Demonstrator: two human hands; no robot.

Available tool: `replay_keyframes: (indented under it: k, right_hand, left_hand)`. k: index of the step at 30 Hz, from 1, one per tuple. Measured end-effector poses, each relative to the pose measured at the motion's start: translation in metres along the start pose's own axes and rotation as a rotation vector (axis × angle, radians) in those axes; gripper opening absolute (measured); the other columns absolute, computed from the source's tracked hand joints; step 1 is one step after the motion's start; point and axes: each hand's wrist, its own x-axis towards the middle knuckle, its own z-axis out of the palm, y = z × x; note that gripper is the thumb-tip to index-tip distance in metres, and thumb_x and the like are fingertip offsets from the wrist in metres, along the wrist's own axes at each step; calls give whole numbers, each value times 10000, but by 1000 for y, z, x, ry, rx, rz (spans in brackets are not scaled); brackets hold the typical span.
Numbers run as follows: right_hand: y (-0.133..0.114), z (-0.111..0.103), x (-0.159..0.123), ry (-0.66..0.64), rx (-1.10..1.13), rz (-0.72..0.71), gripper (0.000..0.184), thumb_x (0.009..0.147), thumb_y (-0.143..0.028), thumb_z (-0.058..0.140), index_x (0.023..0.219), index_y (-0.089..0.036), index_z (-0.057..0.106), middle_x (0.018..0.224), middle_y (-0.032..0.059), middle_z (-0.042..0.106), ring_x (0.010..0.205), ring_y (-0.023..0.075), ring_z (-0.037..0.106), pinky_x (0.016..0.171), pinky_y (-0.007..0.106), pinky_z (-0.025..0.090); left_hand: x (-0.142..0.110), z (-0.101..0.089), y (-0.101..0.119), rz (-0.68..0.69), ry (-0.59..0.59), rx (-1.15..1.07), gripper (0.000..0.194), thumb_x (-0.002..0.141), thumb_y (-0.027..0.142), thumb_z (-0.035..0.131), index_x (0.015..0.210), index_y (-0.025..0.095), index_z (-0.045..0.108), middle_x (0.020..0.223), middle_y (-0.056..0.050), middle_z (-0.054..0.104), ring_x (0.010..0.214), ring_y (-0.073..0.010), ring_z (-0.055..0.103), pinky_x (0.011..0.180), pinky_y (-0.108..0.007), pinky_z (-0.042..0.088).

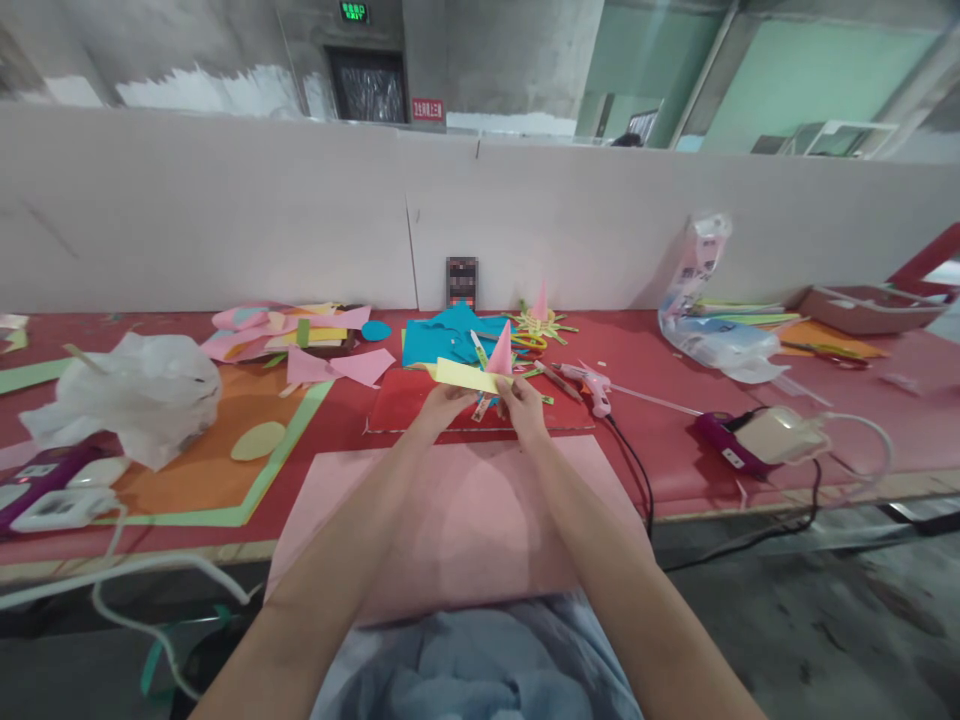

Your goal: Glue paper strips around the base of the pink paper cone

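Note:
Between my two hands a pale yellow paper strip (471, 376) is held up over a red board (401, 395). My left hand (448, 402) grips its lower left part. The fingers of my right hand (523, 402) pinch its right end. Just behind the strip rises a pink paper cone (501, 352), with patterned paper strips spread around its base; the strip and my right hand hide part of it. Whether the strip touches the cone I cannot tell. Farther back stands a similar pink cone (541, 303) on a ring of green and yellow strips.
A pink glue gun (596, 388) with a black cord lies to the right, near yellow-handled scissors (529, 342). Blue paper (427, 340) lies behind the board. Pink sheet (480, 530) covers the front edge. Left are a crumpled white bag (142, 390) and orange paper (195, 480); a power strip (731, 442) sits right.

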Motion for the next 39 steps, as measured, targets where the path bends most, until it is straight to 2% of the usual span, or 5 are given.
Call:
replay_keyframes:
  k: [6, 13, 23, 29, 39]
  right_hand:
    - [6, 0, 1, -31, -35, -28, 406, 749, -587, 581, 844, -194, 612, 484, -47, 514, 364, 107, 436, 380, 238, 344]
    - [2, 2, -1, -89, -34, 0, 378, 737, -562, 604, 816, -192, 617, 486, -37, 539, 366, 111, 446, 379, 240, 356]
    - [-4, 5, -6, -237, 312, 205, 460, 674, -532, 686, 945, -170, 607, 667, 19, 663, 447, 117, 546, 405, 222, 394]
    - [-5, 9, -9, -248, 231, 213, 436, 634, -476, 740, 865, -113, 669, 666, 58, 671, 470, 138, 567, 443, 254, 432]
    - [-4, 8, -4, -192, 75, 138, 433, 646, -584, 691, 604, -154, 667, 593, 78, 676, 422, 139, 546, 403, 263, 427]
  left_hand:
    - [-7, 2, -1, -43, -81, 103, 427, 622, 414, 773, 939, 146, 676, 859, -79, 727, 1009, -282, 631, 925, -400, 478]
    - [7, 4, -6, -12, 132, -79, 388, 756, 445, 661, 1060, 203, 662, 1146, -69, 667, 1160, -283, 563, 938, -386, 494]
    - [-1, 0, -5, -20, -18, -173, 577, 774, 527, 609, 1209, 149, 582, 1074, -103, 684, 909, -247, 666, 736, -349, 556]
    - [-3, 3, -7, -55, -87, -123, 645, 762, 592, 588, 1230, 148, 571, 970, -103, 713, 881, -240, 676, 734, -329, 548]
    - [5, -6, -17, -146, 177, -86, 500, 776, 491, 636, 1100, 111, 626, 976, -143, 717, 957, -285, 673, 832, -400, 545]
